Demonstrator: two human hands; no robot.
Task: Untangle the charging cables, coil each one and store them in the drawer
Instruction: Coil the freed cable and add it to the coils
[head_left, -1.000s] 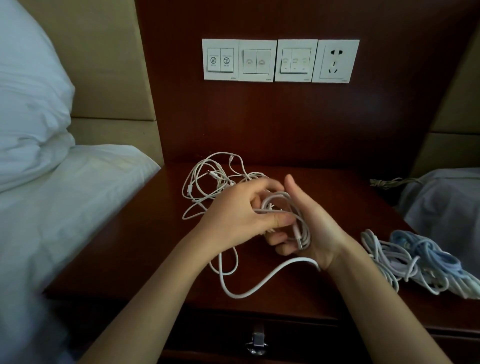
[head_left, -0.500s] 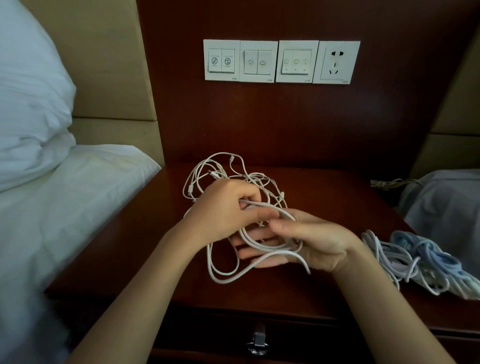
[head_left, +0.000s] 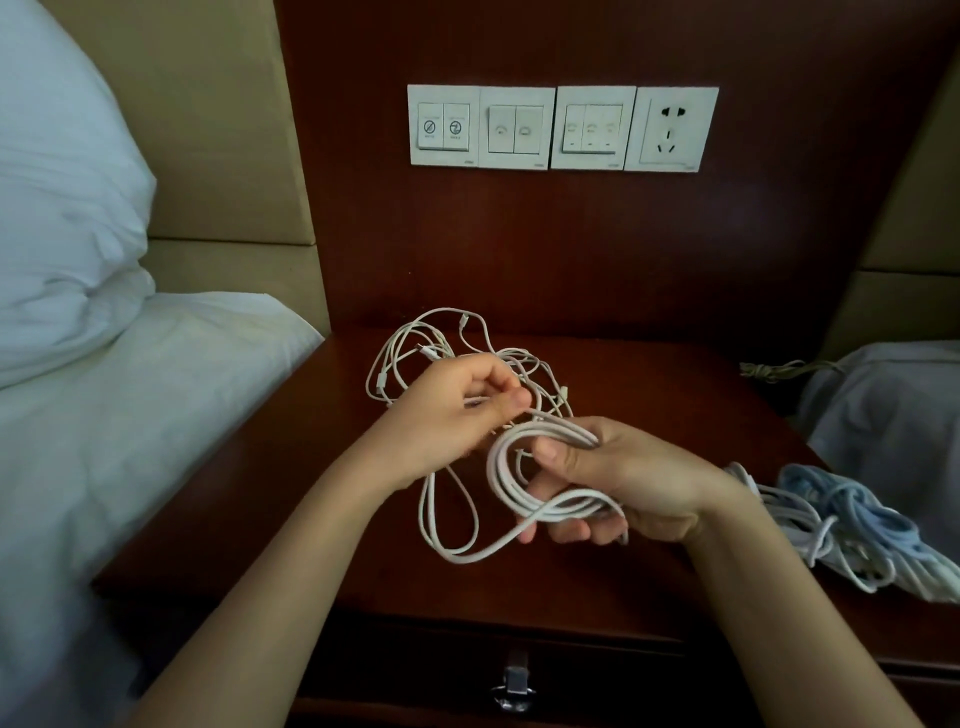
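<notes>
My bed (head_left: 130, 415) fills the left, its pillow (head_left: 62, 208) against the headboard. The nightstand (head_left: 311, 493) stands beside it, under a row of wall switches (head_left: 561, 127); its drawer (head_left: 415, 670) is closed, with a metal handle (head_left: 514, 686) at the centre. A bundle of white and blue cables (head_left: 831, 514) lies on the right edge of the top. A tangle (head_left: 415, 343) of thin white cables rests at the back centre. My right hand (head_left: 634, 478) grips a coil (head_left: 558, 508) of thicker white cable, thumb over the loops, fingers beneath. My left hand (head_left: 447, 415), just beside it, pinches a strand running from the tangle. A loose loop trails from the coil onto the top below my hands.
</notes>
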